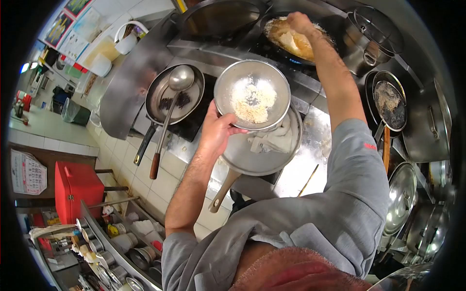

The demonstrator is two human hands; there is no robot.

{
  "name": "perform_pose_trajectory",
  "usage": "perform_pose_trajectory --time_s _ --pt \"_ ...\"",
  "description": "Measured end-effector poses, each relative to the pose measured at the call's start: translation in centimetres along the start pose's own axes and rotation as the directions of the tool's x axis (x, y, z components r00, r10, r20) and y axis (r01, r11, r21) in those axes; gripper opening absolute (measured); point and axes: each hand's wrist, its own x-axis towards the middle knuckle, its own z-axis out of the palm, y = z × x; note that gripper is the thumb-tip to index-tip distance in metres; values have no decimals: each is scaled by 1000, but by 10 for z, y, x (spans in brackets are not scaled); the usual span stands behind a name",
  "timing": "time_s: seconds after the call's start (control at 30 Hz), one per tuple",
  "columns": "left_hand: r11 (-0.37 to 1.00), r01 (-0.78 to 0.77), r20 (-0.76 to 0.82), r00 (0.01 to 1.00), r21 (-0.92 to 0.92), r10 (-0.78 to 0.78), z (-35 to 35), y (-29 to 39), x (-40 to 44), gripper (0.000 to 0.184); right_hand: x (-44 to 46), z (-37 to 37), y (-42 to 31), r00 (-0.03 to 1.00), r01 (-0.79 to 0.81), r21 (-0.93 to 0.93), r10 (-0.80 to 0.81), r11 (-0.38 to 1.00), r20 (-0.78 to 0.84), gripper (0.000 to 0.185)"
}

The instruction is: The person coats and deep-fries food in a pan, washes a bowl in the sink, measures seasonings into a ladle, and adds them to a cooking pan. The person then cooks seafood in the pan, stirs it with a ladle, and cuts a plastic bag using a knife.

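Note:
My left hand [218, 127] grips the rim of a metal bowl [259, 71], thumb inside the edge. Pale crumbs or flour-like bits [253, 104] lie in the bowl. Up at the top, my right hand [300, 23] is over a dark frying pan [268, 42] with bubbling yellowish oil and pale food [291, 41] in it. Its fingers look drawn together, and what they hold, if anything, is hidden. Below the bowl rests a flat grey pan [238, 155] with a folded cloth [279, 138] on it. Blue flame shows under the frying pan.
On the left burner is a skillet [156, 104] with a ladle [181, 78] across it. A large wok [218, 19] stands at the back. Steel pots [361, 53] and a wooden-handled strainer [390, 104] are at the right. Steam or smoke hangs at the left.

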Motion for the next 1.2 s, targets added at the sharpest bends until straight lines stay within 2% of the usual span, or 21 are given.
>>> perform_pose_trajectory --time_s 0.03,0.07,0.13,0.17,0.23,0.27,0.3,0.33,0.4,0.5,0.53,0.57,0.6,0.7,0.77,0.83,0.9,1.0,1.1,1.17,1.2 --pt "1000 2 -4 1000 -8 -2 -8 4 -11 59 1 -8 -4 986 -95 57 102 994 -132 37" --pt "1000 -8 -21 1000 -27 7 -15 9 -22 59 -9 -21 -15 987 -90 49 96 995 -129 37" --pt "997 -63 -39 997 -45 61 -31 16 -43 57 -34 -52 -43 861 -72 277 200 958 -467 34" --pt "996 -71 -34 997 -57 69 -40 20 -52 57 -37 -50 -48 860 -67 264 190 962 -474 34" --pt "987 -133 -46 991 -85 129 -59 24 -75 56 -43 -18 -36 985 -105 -70 94 992 -146 32" --pt "984 -153 -58 987 -93 148 -72 26 -85 56 -35 -9 -35 982 19 78 -4 997 -190 31" --pt "980 -169 -98 982 -105 159 -87 29 -96 56 -46 -19 -76 937 48 259 47 965 -346 33" --pt "977 -176 -90 982 -122 165 -102 32 -106 55 -43 -24 -99 916 193 240 -87 952 -393 34" --pt "960 -221 -99 973 -172 207 -136 39 -135 54 -103 -65 -223 859 373 326 -191 868 -474 31" --pt "922 -339 -194 933 -188 304 -206 43 -182 51 -192 -93 -385 738 674 387 -550 630 -390 33" --pt "919 -346 -235 925 -190 299 -233 47 -202 52 -224 -100 -434 762 638 414 -609 649 -220 40" --pt "918 -342 -263 922 -199 286 -259 52 -222 52 -250 -93 -482 580 786 421 -776 453 -248 44" --pt "902 -384 -313 897 -197 313 -289 53 -241 52 -269 -78 -522 489 844 374 -837 384 -243 49" --pt "869 -450 -464 826 -203 320 -365 60 -299 55 -313 -38 -642 299 932 268 -934 243 -194 48" --pt "863 -466 -478 813 -196 331 -415 61 -334 55 -322 10 -709 196 962 240 -944 132 -266 41" --pt "841 -521 -663 682 -145 308 -460 63 -370 54 -328 55 -778 93 989 143 -921 42 -378 29" --pt "842 -532 -763 580 -91 284 -501 64 -406 53 -334 93 -839 77 993 114 -885 27 -460 15" --pt "831 -556 -870 393 34 299 -554 71 -453 44 -342 130 -934 80 968 245 -841 -64 -535 13" --pt "798 -593 -912 259 111 319 -617 75 -488 34 -335 155 -1022 -40 885 350 -801 -306 -598 14" --pt "757 -610 -929 89 234 359 -644 89 -493 38 -322 174 -1074 -16 795 445 -748 -412 -663 18" --pt "743 -617 -926 57 261 372 -659 92 -492 41 -311 189 -1098 15 709 504 -703 -494 -711 18"
